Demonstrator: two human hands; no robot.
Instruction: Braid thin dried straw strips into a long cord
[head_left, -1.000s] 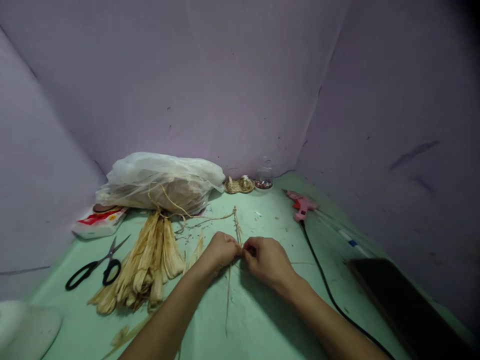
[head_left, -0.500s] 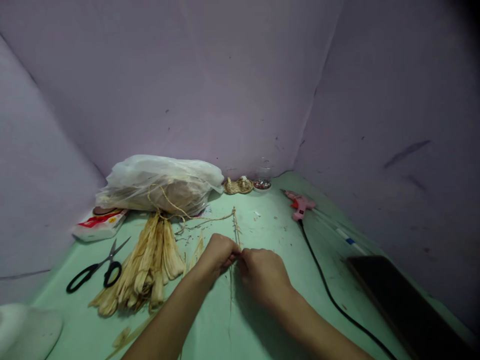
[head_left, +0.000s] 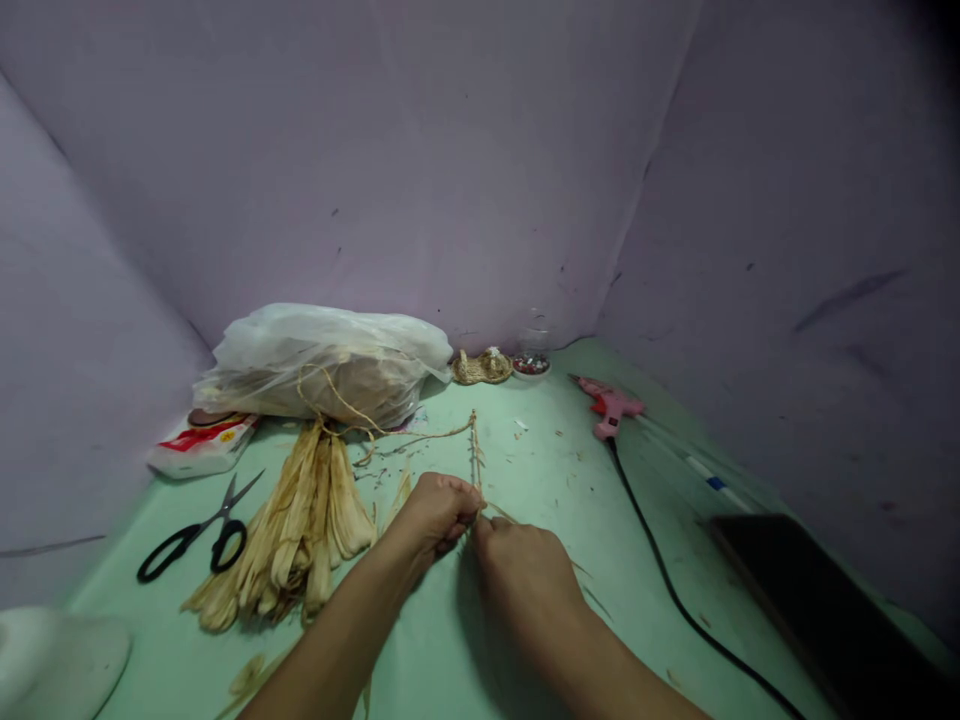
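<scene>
My left hand [head_left: 442, 510] is closed in a pinch on a thin cord [head_left: 475, 450] of dried plant fibre. The cord runs from my fingers straight up to a knot-like end, where a longer string [head_left: 420, 437] leads left toward the plastic bag. Just below and right of it, my right hand [head_left: 521, 565] pinches the cord's lower strands, knuckles up. Loose strand ends [head_left: 581, 570] stick out past its right side. The fingertips of both hands nearly touch and partly hide the fibre between them. Left of my hands lies a tied bundle of dried husk strips [head_left: 300, 530].
Black-handled scissors [head_left: 199, 530] lie open at left. Behind are a red-white packet [head_left: 206, 447], a white plastic bag [head_left: 330, 350], a small woven slipper [head_left: 480, 368] and a bead tub [head_left: 531, 366]. A pink glue gun [head_left: 611, 405], its black cord [head_left: 660, 570] and a dark tablet-like slab [head_left: 810, 600] occupy the right.
My right hand has dropped slightly and turned. Strand ends that hung down between my hands now show to the right of it. My left hand keeps its pinch. The view has shifted slightly.
</scene>
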